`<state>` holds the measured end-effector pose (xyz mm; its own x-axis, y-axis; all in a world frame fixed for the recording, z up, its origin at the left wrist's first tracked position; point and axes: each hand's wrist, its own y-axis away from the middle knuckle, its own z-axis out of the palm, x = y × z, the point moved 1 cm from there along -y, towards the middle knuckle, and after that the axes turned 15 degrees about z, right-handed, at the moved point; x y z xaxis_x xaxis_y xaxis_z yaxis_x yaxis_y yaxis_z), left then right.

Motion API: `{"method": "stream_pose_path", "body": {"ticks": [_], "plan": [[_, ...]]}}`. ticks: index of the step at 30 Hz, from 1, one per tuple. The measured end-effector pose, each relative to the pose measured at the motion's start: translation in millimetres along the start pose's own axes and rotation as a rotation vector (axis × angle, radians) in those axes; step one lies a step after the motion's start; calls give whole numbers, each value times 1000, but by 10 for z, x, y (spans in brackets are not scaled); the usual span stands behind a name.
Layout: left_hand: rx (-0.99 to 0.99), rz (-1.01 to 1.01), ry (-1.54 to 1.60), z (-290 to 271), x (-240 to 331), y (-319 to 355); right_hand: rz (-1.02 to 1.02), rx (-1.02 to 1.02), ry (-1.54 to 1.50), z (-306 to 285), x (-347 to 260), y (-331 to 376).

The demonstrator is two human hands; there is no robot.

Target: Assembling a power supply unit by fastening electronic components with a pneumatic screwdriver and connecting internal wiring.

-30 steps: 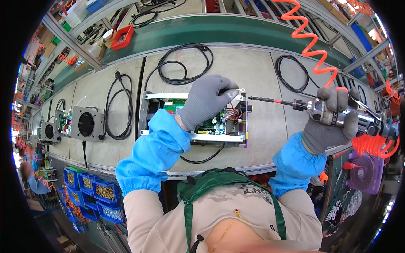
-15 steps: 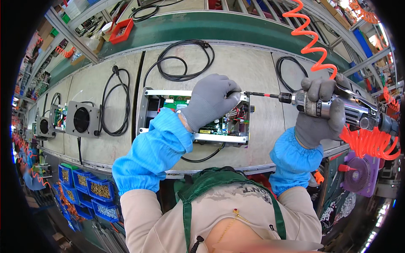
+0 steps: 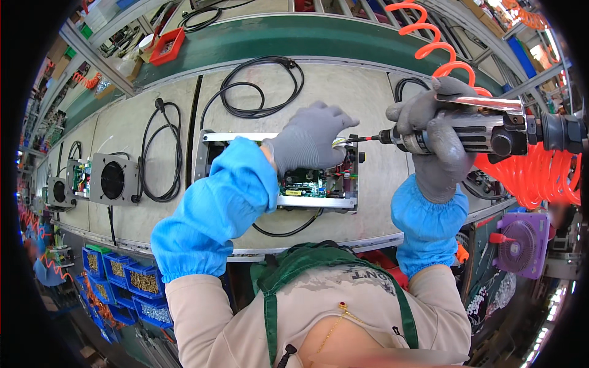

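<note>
My right hand [image 3: 443,138], in a grey glove, is wrapped round an air screwdriver [image 3: 488,133] with a silver lever and a dark body. Its bit [image 3: 365,138] points left, and the tip meets the upper right corner of a metal-framed electronics unit [image 3: 316,202]. Over the top of that unit lies my left hand [image 3: 310,136], also gloved, its fingers stretched out and the thumb apart from them. A few wires show between thumb and fingers. Part of the green circuit board [image 3: 300,184] is hidden beneath this hand. Whether a screw sits on the bit cannot be made out.
An orange coiled air hose [image 3: 451,55] runs up from the tool. A black coiled cable [image 3: 224,92] lies behind the unit. Left stand fan units [image 3: 113,178]; blue bins [image 3: 144,279] of screws sit below the bench edge. A purple fan [image 3: 521,245] is at right.
My left fingers have gone from a pinch near the bit tip to stretched out. The screwdriver has moved left, with its bit now at the unit's corner.
</note>
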<state>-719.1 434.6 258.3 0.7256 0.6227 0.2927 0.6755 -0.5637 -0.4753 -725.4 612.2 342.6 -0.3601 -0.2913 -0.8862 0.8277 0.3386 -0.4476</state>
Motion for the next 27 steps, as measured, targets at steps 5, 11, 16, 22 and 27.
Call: {"method": "stream_pose_path", "body": {"ticks": [5, 11, 16, 22, 27], "plan": [[-402, -113, 415, 48, -106, -74, 2, -11, 6, 65, -5, -28], [-424, -131, 395, 37, -82, -107, 39, 23, 44, 71, -62, -7], [-476, -174, 361, 51, -74, -137, 43, 24, 58, 102, -47, -21], [-453, -158, 359, 45, -68, -116, 235, 44, 279, 229, -120, -135], [-321, -103, 394, 102, -89, -41, 291, 50, 187, 225, -112, -184]]}}
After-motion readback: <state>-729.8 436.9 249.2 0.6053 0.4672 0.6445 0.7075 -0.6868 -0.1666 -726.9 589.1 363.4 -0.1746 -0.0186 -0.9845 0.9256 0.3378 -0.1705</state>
